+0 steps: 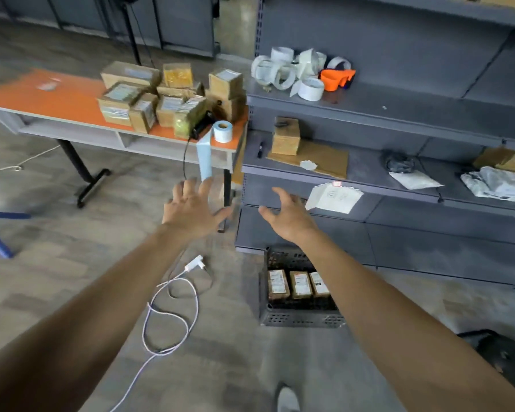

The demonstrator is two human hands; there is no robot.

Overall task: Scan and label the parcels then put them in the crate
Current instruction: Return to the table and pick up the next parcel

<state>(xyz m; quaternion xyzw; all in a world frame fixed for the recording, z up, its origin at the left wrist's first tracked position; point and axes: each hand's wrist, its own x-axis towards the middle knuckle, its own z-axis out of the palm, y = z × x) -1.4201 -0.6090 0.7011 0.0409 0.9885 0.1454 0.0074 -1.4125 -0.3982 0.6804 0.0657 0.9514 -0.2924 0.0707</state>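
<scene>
**Head view: three parcels crated, most of the pile left**

Dark perforated plastic crate on the floor by the grey shelving holds three brown labelled parcels side by side. Heap of brown cardboard boxes sits on the orange-topped table, well apart from the crate. Black handheld scanner and pale blue label roll lie just beside it. Left hand and right hand are empty, fingers spread apart, stretched toward the table end. Looks early: most scanning and labelling undone.

Parcels are lying piled at the tabletop's right end; the crate is standing on the floor before the shelf.
</scene>
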